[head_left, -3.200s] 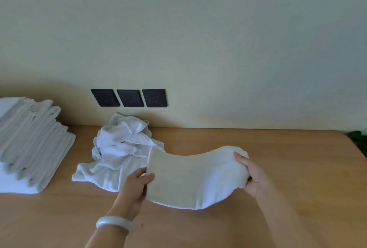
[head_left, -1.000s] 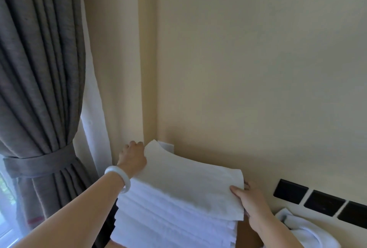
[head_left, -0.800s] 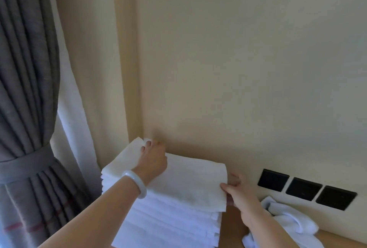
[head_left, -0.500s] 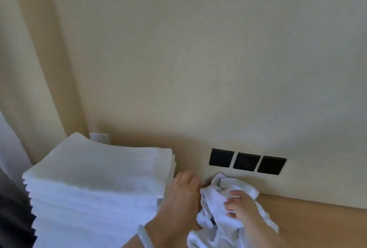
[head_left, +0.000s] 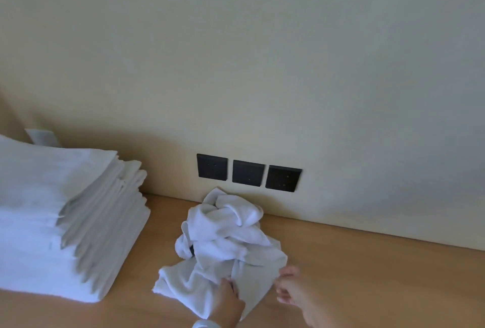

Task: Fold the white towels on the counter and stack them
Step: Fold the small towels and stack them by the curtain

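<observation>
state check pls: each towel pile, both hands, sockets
folded stack: folded, piled on the counter, no hand on it.
crumpled towels: unfolded, heaped below the sockets.
left hand: grips the heap's near edge.
right hand: at the heap's right edge, grip too blurred to tell.
wall sockets: three, nothing plugged in.

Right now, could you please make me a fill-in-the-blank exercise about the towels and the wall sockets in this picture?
The stack of folded towels stands to the ___ of the crumpled towels.
The wall above them holds ___ black sockets.
The left hand holds the ___ towels.
Missing words: left; three; crumpled.
</observation>
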Demonstrator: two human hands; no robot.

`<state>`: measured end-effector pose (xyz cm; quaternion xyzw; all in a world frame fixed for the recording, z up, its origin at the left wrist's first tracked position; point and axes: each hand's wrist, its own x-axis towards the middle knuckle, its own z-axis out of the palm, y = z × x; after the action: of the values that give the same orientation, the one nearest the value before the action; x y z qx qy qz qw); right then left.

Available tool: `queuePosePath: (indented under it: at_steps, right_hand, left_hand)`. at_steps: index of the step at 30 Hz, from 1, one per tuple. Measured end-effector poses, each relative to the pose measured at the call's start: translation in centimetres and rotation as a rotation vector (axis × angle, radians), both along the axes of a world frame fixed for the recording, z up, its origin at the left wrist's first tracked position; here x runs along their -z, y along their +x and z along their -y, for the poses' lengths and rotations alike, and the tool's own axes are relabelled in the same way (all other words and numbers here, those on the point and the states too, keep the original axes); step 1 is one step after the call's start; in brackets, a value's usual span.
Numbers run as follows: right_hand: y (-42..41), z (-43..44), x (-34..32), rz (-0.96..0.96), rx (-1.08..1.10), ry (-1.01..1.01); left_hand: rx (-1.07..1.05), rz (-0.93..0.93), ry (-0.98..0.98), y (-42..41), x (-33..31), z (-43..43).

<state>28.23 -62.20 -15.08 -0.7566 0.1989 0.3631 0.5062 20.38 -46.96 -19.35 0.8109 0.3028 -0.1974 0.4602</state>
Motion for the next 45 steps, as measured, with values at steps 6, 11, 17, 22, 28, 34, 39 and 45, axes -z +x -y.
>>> queuePosePath:
  at_steps: [6, 11, 17, 22, 28, 34, 39, 45]
  right_hand:
    - [0.6, 4.0, -0.2, -0.14, 0.153, 0.286]
    - [2.5, 9.8, -5.7, 0.26, -0.025, 0.283]
    - [4.3, 21.4, -5.4, 0.455, -0.393, -0.194]
    - [2.9, 25.1, 0.5, 0.245, -0.265, -0.21]
    - [2.6, 23.6, 2.1, 0.498, 0.001, -0.48]
    - [5.3, 19.5, 3.2, 0.32, -0.467, -0.678]
    - [6.5, 21.6, 1.8, 0.228, 0.011, -0.181]
    - [10.3, 25.9, -4.3, 0.277, 0.258, 0.181]
  left_hand:
    - [-0.153, 0.18, -0.802, -0.8, -3.6, 7.1]
    - [-0.15, 0.128, -0.601, -1.3, -3.2, 7.7]
    - [-0.372, 0.276, -0.132, -0.1, -3.0, 7.8]
    - [-0.257, 0.138, -0.176, 1.0, -2.2, 11.6]
    - [-0.21, 0.0, -0.2, 2.4, 0.2, 16.0]
    - [-0.192, -0.006, -0.111, 5.7, 2.1, 16.2]
    - [-0.414, 0.116, -0.331, 7.7, -0.4, 14.2]
    - [-0.643, 0.388, -0.916, 11.4, -8.8, 9.6]
